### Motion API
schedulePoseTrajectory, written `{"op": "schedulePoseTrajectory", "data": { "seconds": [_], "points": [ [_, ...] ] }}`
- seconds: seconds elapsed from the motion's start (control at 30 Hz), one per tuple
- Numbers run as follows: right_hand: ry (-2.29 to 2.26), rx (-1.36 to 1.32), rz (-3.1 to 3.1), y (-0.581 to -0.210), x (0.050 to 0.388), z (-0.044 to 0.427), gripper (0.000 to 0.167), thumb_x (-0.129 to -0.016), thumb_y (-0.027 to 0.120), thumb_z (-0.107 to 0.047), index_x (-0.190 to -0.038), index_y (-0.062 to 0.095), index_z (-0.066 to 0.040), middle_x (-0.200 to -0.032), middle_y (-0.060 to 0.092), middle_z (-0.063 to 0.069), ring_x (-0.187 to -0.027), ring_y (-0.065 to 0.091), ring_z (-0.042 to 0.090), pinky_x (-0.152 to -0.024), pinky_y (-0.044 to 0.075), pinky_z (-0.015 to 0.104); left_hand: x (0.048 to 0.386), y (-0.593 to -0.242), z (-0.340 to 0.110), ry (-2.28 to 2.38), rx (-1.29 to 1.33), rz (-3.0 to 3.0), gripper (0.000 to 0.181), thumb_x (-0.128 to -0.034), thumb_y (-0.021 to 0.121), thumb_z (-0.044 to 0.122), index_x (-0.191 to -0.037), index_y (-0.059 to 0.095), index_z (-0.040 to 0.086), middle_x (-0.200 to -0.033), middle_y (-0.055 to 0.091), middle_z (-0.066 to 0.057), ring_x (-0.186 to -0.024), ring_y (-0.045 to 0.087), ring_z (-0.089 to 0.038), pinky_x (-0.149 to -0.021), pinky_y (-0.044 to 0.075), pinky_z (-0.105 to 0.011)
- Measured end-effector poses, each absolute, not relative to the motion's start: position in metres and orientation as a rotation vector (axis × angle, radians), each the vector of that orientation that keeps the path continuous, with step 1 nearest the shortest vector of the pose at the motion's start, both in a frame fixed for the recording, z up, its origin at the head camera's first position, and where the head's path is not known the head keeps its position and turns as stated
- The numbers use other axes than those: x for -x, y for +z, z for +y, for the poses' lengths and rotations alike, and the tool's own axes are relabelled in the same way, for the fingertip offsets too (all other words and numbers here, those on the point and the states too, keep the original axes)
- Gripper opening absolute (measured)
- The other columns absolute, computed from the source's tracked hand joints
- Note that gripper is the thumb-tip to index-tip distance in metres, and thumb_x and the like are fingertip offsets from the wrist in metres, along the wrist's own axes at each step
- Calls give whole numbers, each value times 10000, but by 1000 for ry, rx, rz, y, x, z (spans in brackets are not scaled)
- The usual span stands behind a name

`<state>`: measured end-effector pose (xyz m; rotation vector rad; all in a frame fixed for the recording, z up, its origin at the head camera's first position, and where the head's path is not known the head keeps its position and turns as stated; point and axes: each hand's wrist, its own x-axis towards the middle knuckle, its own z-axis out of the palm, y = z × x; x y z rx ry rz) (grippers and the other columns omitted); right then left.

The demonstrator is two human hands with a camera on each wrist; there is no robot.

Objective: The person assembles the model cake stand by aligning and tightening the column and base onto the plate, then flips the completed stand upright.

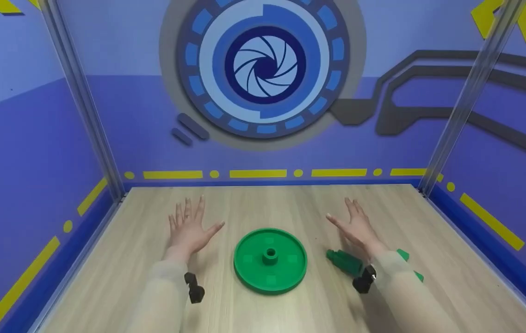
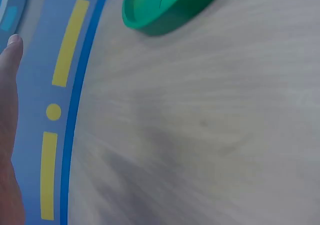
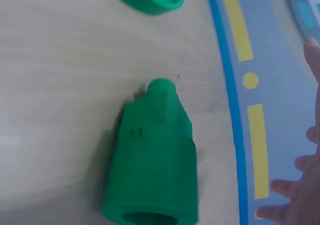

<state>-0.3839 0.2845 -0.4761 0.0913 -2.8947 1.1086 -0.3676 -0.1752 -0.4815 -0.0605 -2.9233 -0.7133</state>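
In the head view a round green dish (image 1: pixel 253 277) with a raised rim and a hollow peg at its centre lies on the table, between the two hands. To its left the left hand (image 1: pixel 191 233) hovers with fingers spread, holding nothing. The right hand (image 1: pixel 357 229) is on the other side, fingers extended and holding nothing. Below that hand lies a green stepped cylinder (image 1: pixel 346 262) on its side; the right wrist view shows this cylinder (image 3: pixel 155 160) with a narrow tip and a hole in its wide end. Further green pieces (image 1: pixel 403 254) are mostly hidden behind the right sleeve.
The pale wooden table (image 1: pixel 263 208) is bounded by blue-purple printed walls (image 1: pixel 128 120) at the back and both sides. Metal posts (image 1: pixel 82 97) stand at the rear corners. A small black camera (image 1: pixel 193 286) sits on the left wrist, with another black camera (image 1: pixel 363 280) on the right.
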Motion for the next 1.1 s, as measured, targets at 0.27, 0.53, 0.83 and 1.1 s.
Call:
{"op": "schedulePoseTrajectory", "data": {
  "seconds": [0.27,0.53,0.83,1.1],
  "points": [
    [1472,-172,-2653,-493,350,291,758,-1033,589,-466,-1638,269,-141,-1706,243,175,-1536,306,457,-1223,320,679,348,-505,-155,-943,119,-2806,996,-954,585,658,-1675,72,202,-1738,-26,-203,-1599,-79,-462,-1290,6,-686],
    [1715,-123,-2374,-514,317,293,591,-1034,638,-225,-1570,409,-128,-1616,435,122,-1428,489,282,-1060,486,177,321,-527,-138,-1088,207,-2743,947,-943,634,622,-1663,192,193,-1724,108,-232,-1590,22,-500,-1258,119,-736],
    [1761,22,-2344,-537,305,295,565,-961,738,-158,-1479,530,-74,-1523,555,114,-1346,541,139,-1148,450,297,300,-543,-121,-1245,254,-2766,900,-923,676,612,-1643,277,250,-1701,209,-236,-1576,100,-519,-1208,173,-790],
    [1688,70,-2432,-551,303,299,662,-902,807,-155,-1490,518,-57,-1516,566,142,-1363,565,212,-1044,448,138,295,-559,-114,-1194,295,-2813,876,-875,744,589,-1591,411,207,-1659,271,-297,-1562,125,-542,-1263,40,-734]
  ]
}}
